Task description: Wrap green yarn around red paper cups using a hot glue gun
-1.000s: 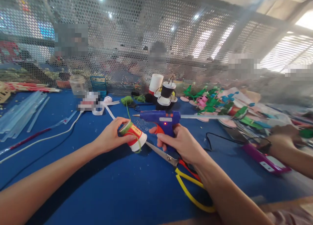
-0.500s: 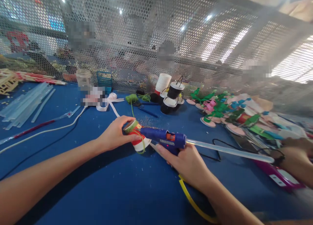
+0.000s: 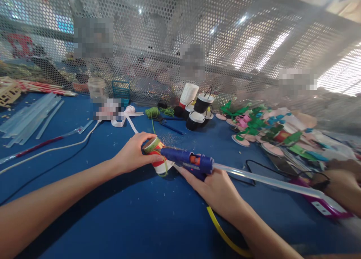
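Observation:
My left hand is wrapped round a small paper cup, red and white, lying tilted with green yarn wound near one end. A loose strand runs from the cup back to a ball of green yarn. In my right hand is a blue hot glue gun, its nozzle against or very close to the cup's side. A small red light glows on the gun. From its rear sticks a long clear glue stick. The fingers under the gun's handle are partly hidden.
Clear glue sticks lie at left beside a white cord. Black and white cups stand at the back, near green craft plants. Another person's hand is at right by a purple power strip. A yellow strip lies in front.
The glue gun has tilted slightly, the rear end of its glue stick now lower. The cup and my left hand have stayed almost in place.

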Tool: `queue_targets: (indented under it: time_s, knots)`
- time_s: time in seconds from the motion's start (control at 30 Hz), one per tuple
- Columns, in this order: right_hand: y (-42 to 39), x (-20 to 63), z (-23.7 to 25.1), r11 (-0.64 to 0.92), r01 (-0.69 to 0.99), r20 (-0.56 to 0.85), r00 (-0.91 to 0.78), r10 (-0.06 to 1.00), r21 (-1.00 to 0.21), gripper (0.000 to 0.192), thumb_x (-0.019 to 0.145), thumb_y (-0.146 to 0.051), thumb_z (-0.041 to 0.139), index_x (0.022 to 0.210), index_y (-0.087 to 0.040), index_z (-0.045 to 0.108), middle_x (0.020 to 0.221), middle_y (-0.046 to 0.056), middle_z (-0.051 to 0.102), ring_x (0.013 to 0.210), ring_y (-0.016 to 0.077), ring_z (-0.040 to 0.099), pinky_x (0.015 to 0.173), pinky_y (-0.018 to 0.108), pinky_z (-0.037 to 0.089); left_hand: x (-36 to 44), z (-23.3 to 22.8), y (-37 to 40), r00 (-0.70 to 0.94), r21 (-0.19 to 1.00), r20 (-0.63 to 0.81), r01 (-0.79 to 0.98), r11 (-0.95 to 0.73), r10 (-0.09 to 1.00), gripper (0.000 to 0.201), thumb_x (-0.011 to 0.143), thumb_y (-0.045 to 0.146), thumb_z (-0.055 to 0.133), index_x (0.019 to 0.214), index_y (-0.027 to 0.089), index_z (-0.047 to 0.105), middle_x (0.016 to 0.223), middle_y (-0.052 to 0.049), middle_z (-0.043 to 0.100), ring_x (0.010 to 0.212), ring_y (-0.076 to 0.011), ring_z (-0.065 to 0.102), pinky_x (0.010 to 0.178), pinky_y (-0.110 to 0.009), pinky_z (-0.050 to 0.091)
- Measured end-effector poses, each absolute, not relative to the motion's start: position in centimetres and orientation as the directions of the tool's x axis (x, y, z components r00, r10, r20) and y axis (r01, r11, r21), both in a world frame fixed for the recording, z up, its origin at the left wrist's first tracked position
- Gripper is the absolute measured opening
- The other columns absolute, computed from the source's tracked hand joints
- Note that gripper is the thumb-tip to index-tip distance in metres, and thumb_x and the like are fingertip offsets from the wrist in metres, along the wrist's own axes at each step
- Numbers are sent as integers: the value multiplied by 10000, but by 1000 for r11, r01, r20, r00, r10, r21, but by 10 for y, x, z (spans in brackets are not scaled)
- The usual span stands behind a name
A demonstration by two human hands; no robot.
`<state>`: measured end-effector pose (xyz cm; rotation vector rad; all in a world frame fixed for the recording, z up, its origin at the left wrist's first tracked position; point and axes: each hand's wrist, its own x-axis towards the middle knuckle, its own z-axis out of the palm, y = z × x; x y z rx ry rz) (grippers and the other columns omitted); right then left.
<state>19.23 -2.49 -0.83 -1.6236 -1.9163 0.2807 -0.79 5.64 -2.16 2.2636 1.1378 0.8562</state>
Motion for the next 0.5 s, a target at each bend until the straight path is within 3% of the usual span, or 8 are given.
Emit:
queue_targets:
  time_s: [0.27,0.5]
  knots:
    - [-26,192,-2,234,844,279,-105,955,-484,241,773,-339,494,805,-178,671,772,93,689,741,266,649,668,354,498,-8,-22,57,478,637,329,524,-565,815,468,645,431,650,1024,190,518,1038,-69,588,970,-224,534,869,-406,405]
    - [-23,196,-5,159,830,268,-12,963,-535,302,775,-391,510,891,-160,664,802,102,699,804,282,653,693,367,507,-10,-20,57,497,634,306,530,-563,812,493,637,397,666,1064,203,513,1080,-71,579,1017,-236,516,901,-419,387]
